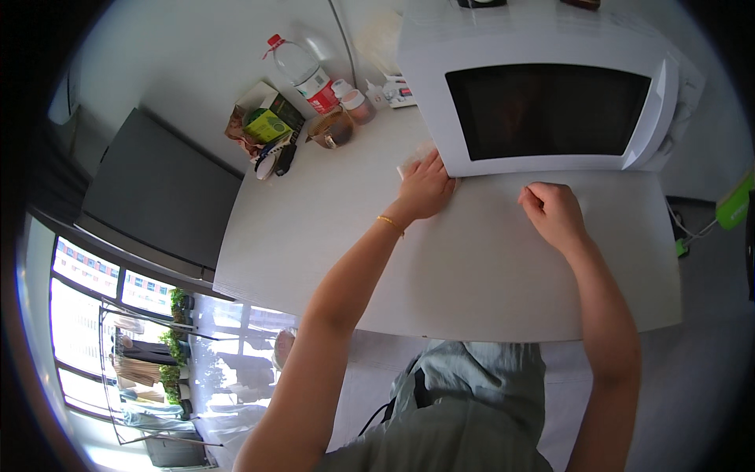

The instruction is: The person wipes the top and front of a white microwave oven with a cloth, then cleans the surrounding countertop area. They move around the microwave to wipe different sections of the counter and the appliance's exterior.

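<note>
My left hand [426, 187] lies with its palm down on a pale, thin tissue or cloth [407, 167], which it presses to the white tabletop [495, 265]. Part of that cloth shows past the fingers; the rest is hidden under the palm. These fingertips reach the lower left front corner of the white microwave oven [545, 170]. Curled into a loose fist, my right hand [553, 213] is at the tabletop in front of the microwave door, and nothing shows in it. Whether it touches the surface cannot be told.
At the back left stand a large plastic bottle [304, 74], a brown glass cup [331, 128], a small lidded jar [358, 106] and a green box [274, 121]. A grey cabinet [159, 189] adjoins the left side. A clothes rack [144, 366] stands near the windows.
</note>
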Tool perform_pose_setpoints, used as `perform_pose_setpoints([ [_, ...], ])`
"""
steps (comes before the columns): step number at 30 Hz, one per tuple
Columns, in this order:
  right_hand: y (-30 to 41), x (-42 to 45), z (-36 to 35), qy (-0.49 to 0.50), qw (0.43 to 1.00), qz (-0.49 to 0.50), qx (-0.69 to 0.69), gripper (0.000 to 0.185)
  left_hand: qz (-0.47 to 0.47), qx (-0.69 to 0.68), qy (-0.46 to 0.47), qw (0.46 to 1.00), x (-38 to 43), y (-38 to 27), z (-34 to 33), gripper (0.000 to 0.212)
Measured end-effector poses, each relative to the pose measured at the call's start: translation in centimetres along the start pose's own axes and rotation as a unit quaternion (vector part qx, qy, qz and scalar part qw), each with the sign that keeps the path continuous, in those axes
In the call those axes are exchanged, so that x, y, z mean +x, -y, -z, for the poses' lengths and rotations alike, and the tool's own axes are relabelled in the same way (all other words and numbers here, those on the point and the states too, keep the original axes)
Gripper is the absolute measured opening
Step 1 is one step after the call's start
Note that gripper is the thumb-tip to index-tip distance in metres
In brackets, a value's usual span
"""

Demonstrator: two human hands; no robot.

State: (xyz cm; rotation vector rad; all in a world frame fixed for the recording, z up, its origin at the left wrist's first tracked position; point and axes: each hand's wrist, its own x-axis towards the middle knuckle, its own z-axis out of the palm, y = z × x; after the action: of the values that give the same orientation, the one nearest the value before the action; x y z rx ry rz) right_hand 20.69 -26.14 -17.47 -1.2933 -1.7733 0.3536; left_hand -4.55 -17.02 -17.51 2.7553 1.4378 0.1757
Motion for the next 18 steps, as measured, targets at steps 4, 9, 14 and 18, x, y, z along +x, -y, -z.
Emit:
perform_pose_setpoints([
  [4,-0.5,0.2,0.1,-0.002,0.999,-0.043,0.001,0.029,-0.007,0.032,-0.006,0.999,-1.8,-0.2,-0.8,0.044],
  [9,-1.5,0.1,0.3,-0.007,0.998,-0.056,0.013,0.026,-0.088,0.007,-0.01,0.996,-9.3,-2.8,0.0,0.051],
  [14,-0.9,0.1,0.4,0.018,0.997,-0.067,0.021,0.024,-0.086,0.0,0.04,0.995,-18.9,-5.2,2.9,0.053],
  [18,-0.6,-0.1,0.3,0.035,0.996,-0.074,0.016,0.021,-0.064,0.001,0.067,0.996,-24.1,-4.2,4.3,0.053],
])
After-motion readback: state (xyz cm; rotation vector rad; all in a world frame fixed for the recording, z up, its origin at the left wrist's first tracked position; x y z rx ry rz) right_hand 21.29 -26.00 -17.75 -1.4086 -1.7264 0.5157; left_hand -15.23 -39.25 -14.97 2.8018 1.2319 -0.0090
